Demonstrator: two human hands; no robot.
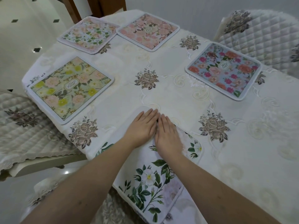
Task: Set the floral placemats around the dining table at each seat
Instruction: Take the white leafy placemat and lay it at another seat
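My left hand [142, 126] and my right hand [168, 136] lie flat, side by side, fingers straight and together, pressing on the white-rose placemat [150, 183] at the near edge of the counter [178, 97]. Neither hand grips anything. This mat runs off the near edge toward me. Four other floral placemats lie on the embroidered white tablecloth [242, 143]: a yellow-and-peach placemat [71, 88] at the left, a pale green-leaf placemat [87, 34] at the far left corner, a pink placemat [148, 31] just beside it at the far end, and a blue placemat [224, 70] with red and pink blooms at the right. Quilted chair covers show at the left [24, 120] and far right [262, 38].
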